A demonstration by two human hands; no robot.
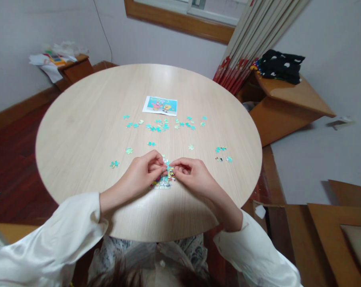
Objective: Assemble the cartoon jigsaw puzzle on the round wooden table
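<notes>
On the round, pale wood-grain table [79,119], a small, colourful joined patch [161,183] of cardboard jigsaw pieces lay close to the near edge, about midway along it and directly in front of the person. Both hands met over it. The left hand [141,169] came in from the left with its fingers curled and its fingertips drawn together on the patch's far edge. The right hand [192,173] came in from the right, thumb and forefinger pinched on a small yellow-and-red piece [170,172] at the patch's upper right corner. The two sets of fingertips nearly touched, so neither hand was clearly nearer. The patch's shape was half hidden by the hands, and its long axis could not be told.

Farther in, towards the table's middle, a loose band of teal jigsaw pieces [158,126] ran left to right. Beyond it lay a rectangular printed picture card [160,105], its long side parallel to the near edge. A few stray teal pieces [222,153] sat to the right of the right hand, and a single teal piece [114,164] lay left of the left hand. The tabletop was bare towards the left and right rims, well apart from both hands.
</notes>
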